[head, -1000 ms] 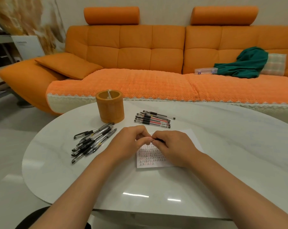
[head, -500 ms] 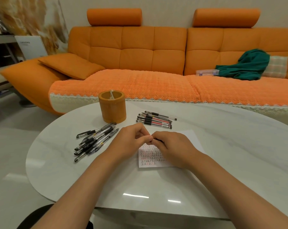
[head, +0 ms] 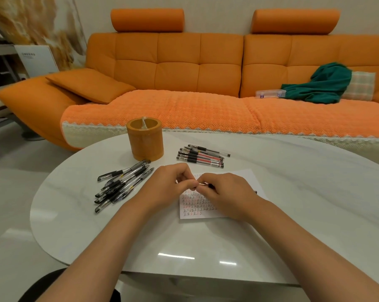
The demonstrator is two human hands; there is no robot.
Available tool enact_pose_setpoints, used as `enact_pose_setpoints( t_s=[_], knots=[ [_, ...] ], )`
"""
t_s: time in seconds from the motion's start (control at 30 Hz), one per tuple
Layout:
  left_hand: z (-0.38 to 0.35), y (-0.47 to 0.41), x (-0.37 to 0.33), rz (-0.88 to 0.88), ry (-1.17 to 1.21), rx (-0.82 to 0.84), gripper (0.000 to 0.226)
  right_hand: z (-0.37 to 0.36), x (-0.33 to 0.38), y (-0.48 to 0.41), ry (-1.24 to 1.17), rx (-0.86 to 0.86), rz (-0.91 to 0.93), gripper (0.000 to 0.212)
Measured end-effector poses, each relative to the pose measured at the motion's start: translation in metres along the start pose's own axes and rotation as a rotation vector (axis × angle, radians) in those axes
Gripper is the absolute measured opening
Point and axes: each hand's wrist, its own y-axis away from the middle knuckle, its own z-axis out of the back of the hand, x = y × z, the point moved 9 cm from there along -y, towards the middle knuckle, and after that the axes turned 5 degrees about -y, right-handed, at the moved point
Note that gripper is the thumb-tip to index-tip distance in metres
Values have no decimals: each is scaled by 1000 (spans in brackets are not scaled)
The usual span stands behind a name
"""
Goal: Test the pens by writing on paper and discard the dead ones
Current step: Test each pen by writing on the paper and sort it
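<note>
Big orange sofa (head: 177, 68) across the back, white oval counter (head: 293, 203) up front. On it: orange cup (head: 145, 141), loose heap of black pens (head: 121, 184) at left, neat row of red pens (head: 200, 156) behind. Just above the written paper (head: 245, 177), left hand (head: 169, 186) and right hand (head: 225, 192) close together, curled fingers (head: 206, 178) of both pinching one pen (head: 203, 184) between them.

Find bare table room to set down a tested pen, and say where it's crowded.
Bare: the white marble table right of the written paper sheet, and its near edge between the forearms. Crowded: around the orange cylindrical holder, black pen pile and red pen row.
</note>
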Motion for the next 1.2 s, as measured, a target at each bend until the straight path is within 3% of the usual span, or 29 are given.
enact_pose_setpoints(
  t_s=[0.17,0.57,0.7,0.77,0.93,1.2],
  knots=[
    [0,-2,10,51,-198,44,10,4,-9,6,-166,-2,-32,21],
    [-32,0,19,35,-373,254,56,19,-26,3,-325,-111,-51,52],
    [-40,3,19,40,-449,344,70,15,-22,6,-370,-110,-23,29],
    [-40,3,20,37,-458,341,72,14,-17,9,-538,-102,-33,12],
    [-41,0,24,33,-469,339,73,1,-12,17,-940,-49,-190,21],
    [-43,-2,27,31,-470,357,74,-20,-16,23,-846,94,-204,7]
  ],
)
